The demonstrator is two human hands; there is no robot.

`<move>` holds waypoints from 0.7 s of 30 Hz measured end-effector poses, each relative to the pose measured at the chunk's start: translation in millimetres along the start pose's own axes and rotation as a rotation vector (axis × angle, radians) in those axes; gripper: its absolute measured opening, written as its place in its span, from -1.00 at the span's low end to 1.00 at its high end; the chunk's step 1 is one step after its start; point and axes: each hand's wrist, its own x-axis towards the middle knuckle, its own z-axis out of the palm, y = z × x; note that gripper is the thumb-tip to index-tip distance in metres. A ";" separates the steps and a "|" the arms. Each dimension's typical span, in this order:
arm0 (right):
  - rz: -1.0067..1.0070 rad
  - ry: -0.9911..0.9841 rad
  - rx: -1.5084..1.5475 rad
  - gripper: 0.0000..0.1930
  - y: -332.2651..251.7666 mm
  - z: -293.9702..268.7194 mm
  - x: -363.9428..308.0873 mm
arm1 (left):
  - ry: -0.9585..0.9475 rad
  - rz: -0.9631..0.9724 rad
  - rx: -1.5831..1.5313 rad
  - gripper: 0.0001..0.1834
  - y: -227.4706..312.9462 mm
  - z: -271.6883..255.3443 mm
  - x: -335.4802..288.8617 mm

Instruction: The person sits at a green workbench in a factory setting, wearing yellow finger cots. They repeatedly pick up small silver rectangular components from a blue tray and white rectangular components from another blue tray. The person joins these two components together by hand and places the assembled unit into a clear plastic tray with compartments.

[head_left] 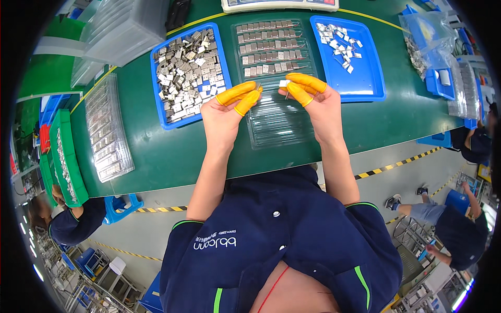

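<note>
Right hand pinching small white part over clear ribbed tray. Left hand fingertips nearly together, too small to tell if anything's held. Left blue bin heaped, right blue bin sparser; silvery parts in tray's far rows; scale beyond.

White piece partly behind right grip

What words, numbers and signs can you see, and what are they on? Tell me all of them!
White lettering on the dark blue shirt: printed words, which I won't copy out.
White device at the top edge: any markings are too small and cut off to read.
Small metal pieces: too small to tell.
Yellow-and-black floor tape: stripes, no words I can make out.
</note>
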 end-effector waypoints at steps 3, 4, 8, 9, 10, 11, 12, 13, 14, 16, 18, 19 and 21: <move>-0.016 -0.013 -0.053 -0.75 2.0 -0.8 -0.6 | 0.030 0.048 -0.006 -0.73 -5.0 -0.4 -0.7; -0.029 -0.010 -0.085 -0.76 2.3 -0.7 -1.2 | 0.046 0.065 -0.009 -0.72 -6.5 -0.6 -0.7; -0.133 -0.007 -0.277 -0.78 1.8 1.1 -1.0 | 0.128 0.100 0.042 -0.72 -7.8 3.4 -0.1; -0.161 0.025 -0.284 -0.79 2.0 2.7 -0.8 | 0.102 0.093 0.039 -0.72 -7.6 3.1 -0.6; -0.188 0.056 -0.290 -0.79 2.2 4.5 -0.7 | 0.076 0.086 0.037 -0.72 -7.3 2.8 -1.1; -0.216 0.087 -0.296 -0.80 2.2 5.5 -0.6 | 0.057 0.072 0.036 -0.72 -6.9 2.8 -1.8; -0.238 0.093 -0.314 -0.81 2.2 5.6 -0.4 | 0.038 0.058 0.035 -0.72 -6.8 3.0 -2.7; -0.260 0.099 -0.333 -0.82 2.2 5.6 -0.1 | 0.019 0.044 0.034 -0.73 -6.6 3.3 -3.6; -0.282 0.104 -0.352 -0.83 2.1 5.7 0.2 | 0.011 0.021 0.026 -0.73 -5.8 3.6 -4.4; -0.267 0.072 -0.383 -0.83 2.4 6.7 0.5 | -0.006 -0.025 0.012 -0.72 -4.3 4.8 -6.0; -0.251 0.035 -0.398 -0.83 2.4 6.8 0.2 | -0.026 -0.015 0.012 -0.72 -4.7 5.5 -7.7; -0.244 0.013 -0.398 -0.83 2.2 6.1 -0.5 | -0.035 -0.009 0.012 -0.71 -4.9 5.5 -8.3; -0.246 0.013 -0.380 -0.83 1.7 3.6 -0.6 | -0.022 -0.036 0.034 -0.71 -2.5 5.7 -8.2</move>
